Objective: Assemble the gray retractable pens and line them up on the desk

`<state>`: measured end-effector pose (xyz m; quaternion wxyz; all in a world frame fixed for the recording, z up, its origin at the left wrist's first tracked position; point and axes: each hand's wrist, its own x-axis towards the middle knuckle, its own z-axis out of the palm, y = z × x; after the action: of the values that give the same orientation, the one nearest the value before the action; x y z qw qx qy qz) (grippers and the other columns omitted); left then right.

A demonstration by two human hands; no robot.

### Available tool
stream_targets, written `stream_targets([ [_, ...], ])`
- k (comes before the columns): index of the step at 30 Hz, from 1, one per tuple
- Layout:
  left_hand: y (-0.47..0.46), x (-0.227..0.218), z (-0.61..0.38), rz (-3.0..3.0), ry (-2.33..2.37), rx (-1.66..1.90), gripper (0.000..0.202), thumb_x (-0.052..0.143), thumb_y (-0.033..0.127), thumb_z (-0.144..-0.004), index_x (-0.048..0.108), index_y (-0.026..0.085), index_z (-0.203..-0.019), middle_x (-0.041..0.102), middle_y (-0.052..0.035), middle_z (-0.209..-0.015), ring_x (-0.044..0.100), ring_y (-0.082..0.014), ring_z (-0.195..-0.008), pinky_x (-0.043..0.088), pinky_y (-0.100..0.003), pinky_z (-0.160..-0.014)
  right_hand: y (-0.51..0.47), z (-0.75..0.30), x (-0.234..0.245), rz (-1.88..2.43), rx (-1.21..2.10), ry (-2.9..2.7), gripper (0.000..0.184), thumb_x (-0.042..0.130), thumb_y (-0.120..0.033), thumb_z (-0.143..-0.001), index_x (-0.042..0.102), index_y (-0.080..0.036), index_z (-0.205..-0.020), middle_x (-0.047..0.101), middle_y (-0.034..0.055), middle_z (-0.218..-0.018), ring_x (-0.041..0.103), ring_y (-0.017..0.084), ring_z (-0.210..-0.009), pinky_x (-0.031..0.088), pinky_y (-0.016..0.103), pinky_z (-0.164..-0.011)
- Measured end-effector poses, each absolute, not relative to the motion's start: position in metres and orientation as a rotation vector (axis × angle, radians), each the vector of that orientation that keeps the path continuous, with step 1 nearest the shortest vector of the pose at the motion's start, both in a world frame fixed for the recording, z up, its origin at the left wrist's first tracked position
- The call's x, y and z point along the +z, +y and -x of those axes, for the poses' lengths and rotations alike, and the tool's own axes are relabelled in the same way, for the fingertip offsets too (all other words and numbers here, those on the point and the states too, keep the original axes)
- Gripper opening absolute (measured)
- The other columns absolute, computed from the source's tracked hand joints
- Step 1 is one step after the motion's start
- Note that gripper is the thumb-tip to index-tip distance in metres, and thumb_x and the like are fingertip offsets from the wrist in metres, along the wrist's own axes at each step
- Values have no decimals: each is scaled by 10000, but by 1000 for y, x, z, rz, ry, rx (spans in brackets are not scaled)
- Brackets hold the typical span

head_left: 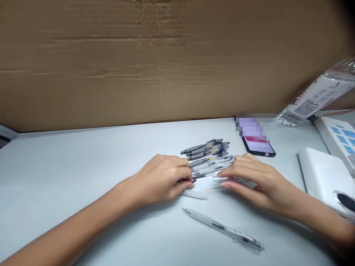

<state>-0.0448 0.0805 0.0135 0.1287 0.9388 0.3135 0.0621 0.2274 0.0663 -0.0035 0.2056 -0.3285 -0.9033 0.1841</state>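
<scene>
Several click pens [206, 157] with grey or whitish grips lie side by side in a slanted row on the table. At the row's left end, my left hand [169, 179] is closed, fingers curled. A short dark tip shows by its fingertips; what they hold is mostly hidden. Below them a white pen piece [195, 194] pokes out on the tabletop. On the right, my right hand [252, 181] pinches a whitish, clear pen [219, 178], blurred and partly covered by the fingers. Nearer to me lies one clear pen [222, 229] with a pale grip, apart from the row.
A phone [260, 147] with a lit screen lies behind my right hand. Beyond it a labelled water bottle [316, 96] leans in view. White devices [321, 173] stand at the right edge. A cardboard wall [166, 74] closes off the back of the white table [69, 162].
</scene>
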Motion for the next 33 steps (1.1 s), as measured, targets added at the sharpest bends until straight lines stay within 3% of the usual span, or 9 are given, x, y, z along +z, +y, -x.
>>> stream_targets([
  [8, 70, 10, 36, -2968, 922, 34, 212, 493, 216, -940, 640, 180, -791, 636, -21, -787, 570, -162, -656, 384, -271, -542, 63, -222, -11, 960, 530, -2593, 197, 542, -291, -956, 663, -248, -1106, 617, 44, -876, 554, 195, -836, 431, 326, -745],
  [17, 70, 11, 31, -2993, 949, 130, 138, 463, 173, -940, 572, 181, -856, 626, -19, -837, 575, -161, -679, 361, -253, -497, 60, -210, -12, 924, 545, -2550, 177, 524, -265, -965, 640, -241, -1097, 637, 38, -893, 566, 189, -839, 436, 343, -750],
  [23, 67, 15, 31, -3019, 993, 213, 161, 418, 99, -921, 542, 201, -933, 655, -24, -1029, 587, -162, -776, 297, -250, -468, 59, -209, -12, 924, 533, -2509, 175, 516, -262, -965, 638, -239, -1088, 663, 33, -863, 596, 195, -822, 450, 342, -727],
  [27, 67, 14, 31, -2999, 996, 263, 180, 388, 153, -962, 558, 188, -914, 640, -8, -770, 548, -150, -640, 337, -246, -485, 59, -211, -13, 913, 554, -2442, 173, 534, -244, -954, 629, -247, -1098, 689, 39, -899, 604, 192, -811, 463, 339, -726],
  [33, 70, 9, 33, -2933, 843, 555, 211, 422, 82, -924, 603, 158, -1002, 670, -37, -844, 597, -153, -731, 477, -244, -644, 59, -213, -13, 958, 562, -2354, 158, 554, -229, -944, 626, -243, -1084, 680, 27, -885, 599, 178, -791, 456, 326, -720],
])
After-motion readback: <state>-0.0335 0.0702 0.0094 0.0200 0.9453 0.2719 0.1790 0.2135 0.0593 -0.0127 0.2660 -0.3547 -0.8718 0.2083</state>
